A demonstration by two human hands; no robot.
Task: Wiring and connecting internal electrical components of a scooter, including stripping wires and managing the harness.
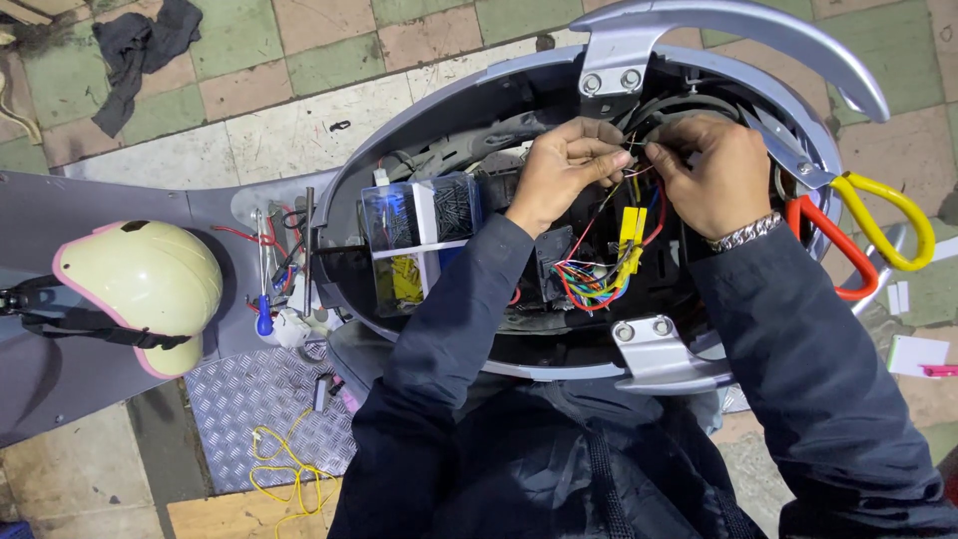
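I look down into the open body of a grey scooter (469, 95) with its seat off. My left hand (564, 165) and my right hand (709, 175) meet over the rear of the compartment, and both pinch thin wires (631, 152) between the fingertips. Below the hands hangs a bundle of coloured wires (589, 282) with a yellow connector (632, 235). A metal bracelet (746, 233) circles my right wrist. Both arms wear dark sleeves.
A clear plastic box (419, 240) with compartments of small parts sits in the compartment's left side. A cream helmet (140, 289) rests on the scooter's footboard. Wire cutters with red and yellow handles (868, 235) hang at the right. A dark rag (140, 50) lies on the tiled floor.
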